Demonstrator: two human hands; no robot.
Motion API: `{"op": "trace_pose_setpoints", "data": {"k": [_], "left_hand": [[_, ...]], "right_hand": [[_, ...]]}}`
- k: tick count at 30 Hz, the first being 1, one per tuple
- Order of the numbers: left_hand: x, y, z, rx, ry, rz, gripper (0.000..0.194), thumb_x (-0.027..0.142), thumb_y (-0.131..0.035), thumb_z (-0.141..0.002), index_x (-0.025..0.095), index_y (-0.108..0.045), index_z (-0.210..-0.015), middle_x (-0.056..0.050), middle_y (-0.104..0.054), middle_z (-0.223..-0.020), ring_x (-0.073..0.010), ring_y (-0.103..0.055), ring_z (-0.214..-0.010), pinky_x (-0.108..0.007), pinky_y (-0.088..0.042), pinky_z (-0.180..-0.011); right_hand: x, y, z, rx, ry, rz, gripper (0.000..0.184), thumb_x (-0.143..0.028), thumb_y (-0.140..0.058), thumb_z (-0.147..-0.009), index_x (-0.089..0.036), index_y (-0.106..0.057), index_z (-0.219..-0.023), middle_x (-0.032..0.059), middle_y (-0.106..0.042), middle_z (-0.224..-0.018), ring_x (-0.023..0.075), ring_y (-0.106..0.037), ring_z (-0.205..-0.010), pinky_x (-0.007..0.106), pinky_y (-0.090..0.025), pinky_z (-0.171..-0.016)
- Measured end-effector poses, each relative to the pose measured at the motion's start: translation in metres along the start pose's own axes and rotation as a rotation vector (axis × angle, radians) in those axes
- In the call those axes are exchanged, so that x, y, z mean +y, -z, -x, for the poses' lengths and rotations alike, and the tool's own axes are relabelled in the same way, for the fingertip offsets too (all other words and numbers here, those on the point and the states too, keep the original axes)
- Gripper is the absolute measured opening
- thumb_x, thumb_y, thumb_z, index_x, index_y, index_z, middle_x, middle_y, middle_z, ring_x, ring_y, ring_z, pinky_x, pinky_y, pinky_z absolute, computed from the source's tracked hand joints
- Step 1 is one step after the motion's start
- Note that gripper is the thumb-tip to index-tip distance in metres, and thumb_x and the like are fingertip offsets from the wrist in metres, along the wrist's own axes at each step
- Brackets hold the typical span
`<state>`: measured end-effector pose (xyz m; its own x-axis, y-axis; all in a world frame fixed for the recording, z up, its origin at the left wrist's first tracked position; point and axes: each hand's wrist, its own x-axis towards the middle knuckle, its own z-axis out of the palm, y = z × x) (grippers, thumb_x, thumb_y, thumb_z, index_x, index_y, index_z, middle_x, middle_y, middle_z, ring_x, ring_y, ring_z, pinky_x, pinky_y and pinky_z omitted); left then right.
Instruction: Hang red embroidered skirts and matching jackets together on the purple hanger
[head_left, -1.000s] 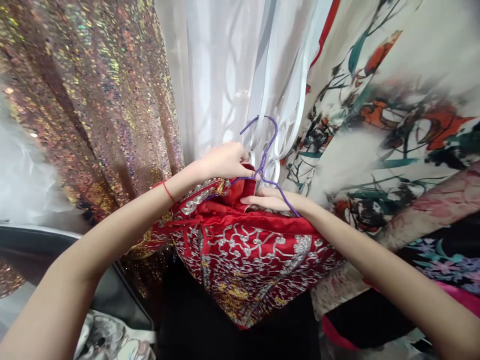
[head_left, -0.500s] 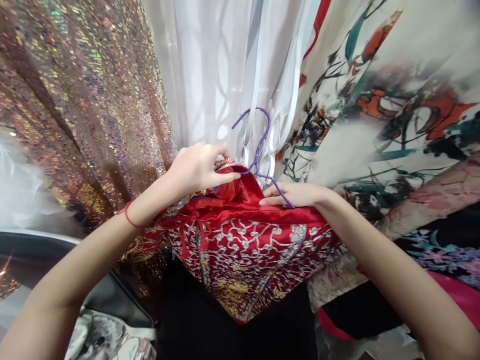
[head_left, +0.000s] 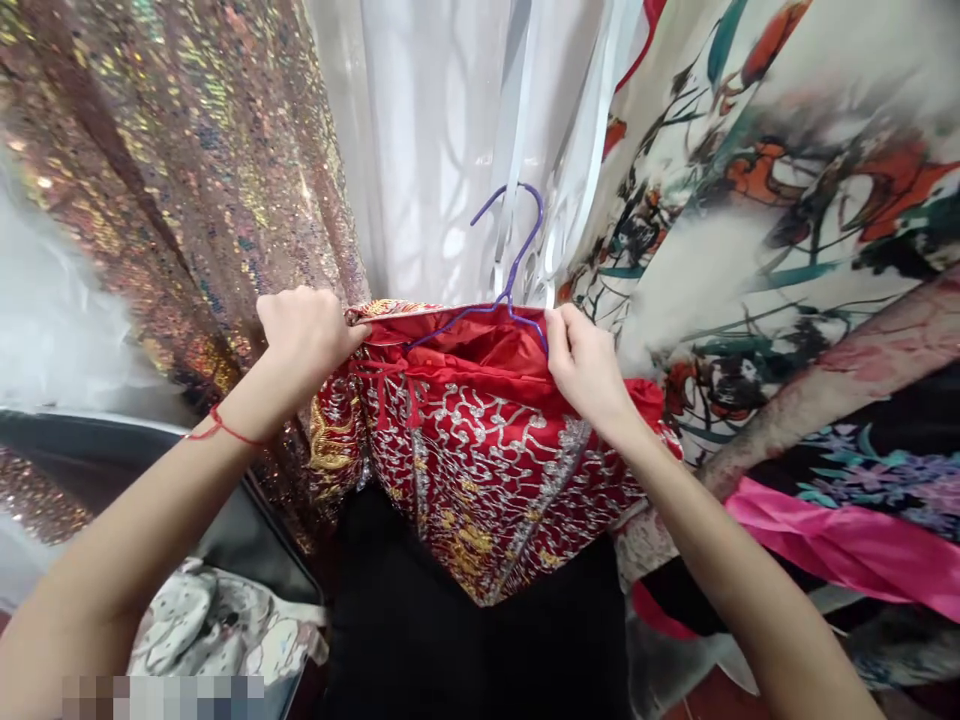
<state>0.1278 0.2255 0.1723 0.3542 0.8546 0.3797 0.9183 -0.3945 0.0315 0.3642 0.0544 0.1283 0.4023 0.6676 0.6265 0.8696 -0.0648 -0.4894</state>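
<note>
A red garment with silver and gold embroidery (head_left: 480, 470) spreads out in front of me, its red lining showing at the open top edge. My left hand (head_left: 304, 325) is closed on the left end of that edge, with a thin red string around the wrist. On the other side my right hand (head_left: 585, 355) pinches the edge near the end of the hanger. The purple wire hanger (head_left: 517, 270) sits inside the garment's opening, its hook pointing up and its arms partly hidden by cloth.
A sequined gold cloth (head_left: 247, 160) hangs at the left, and white fabric (head_left: 427, 150) at the back. Floral cloth (head_left: 787, 200) fills the right side, above a bright pink piece (head_left: 832, 540). A dark-edged open case (head_left: 277, 540) with patterned fabric (head_left: 217, 620) lies at lower left.
My left hand has moved left and now grips the edge's end. My right hand has closed and shifted up. The top edge is stretched straighter, and the hanger sits slightly higher.
</note>
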Motion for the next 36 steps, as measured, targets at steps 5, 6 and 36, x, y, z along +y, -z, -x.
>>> {"op": "trace_pose_setpoints", "data": {"k": [5, 6, 36], "left_hand": [[-0.005, -0.01, -0.014, -0.084, 0.087, -0.041, 0.06, 0.065, -0.049, -0.085, 0.012, -0.072, -0.103, -0.024, -0.071, -0.101, -0.0412, -0.065, -0.107, -0.049, -0.048, -0.089], [-0.002, -0.014, -0.017, -0.109, 0.089, -0.011, 0.06, 0.061, -0.048, -0.086, 0.01, -0.072, -0.107, -0.026, -0.071, -0.107, -0.0419, -0.065, -0.11, -0.049, -0.048, -0.09], [0.011, -0.025, -0.009, 0.072, 0.077, 0.44, 0.049, 0.05, -0.037, -0.095, 0.017, -0.069, -0.081, -0.017, -0.073, -0.091, -0.0306, -0.066, -0.104, -0.037, -0.047, -0.093]], "right_hand": [[0.0, -0.004, -0.004, -0.093, -0.006, -0.149, 0.044, -0.053, -0.032, -0.099, -0.024, -0.026, -0.066, -0.0012, -0.035, -0.062, 0.0148, -0.035, -0.061, 0.032, -0.029, -0.065], [0.0, -0.004, -0.004, -0.108, -0.021, -0.171, 0.047, -0.057, -0.032, -0.098, -0.024, -0.026, -0.066, -0.0014, -0.034, -0.062, 0.0145, -0.035, -0.061, 0.032, -0.029, -0.064], [0.004, 0.014, 0.017, 0.035, 0.168, 0.53, 0.048, -0.024, -0.021, -0.102, -0.016, -0.057, -0.132, 0.0167, -0.069, -0.099, 0.0207, -0.057, -0.074, 0.032, -0.034, -0.064]]}}
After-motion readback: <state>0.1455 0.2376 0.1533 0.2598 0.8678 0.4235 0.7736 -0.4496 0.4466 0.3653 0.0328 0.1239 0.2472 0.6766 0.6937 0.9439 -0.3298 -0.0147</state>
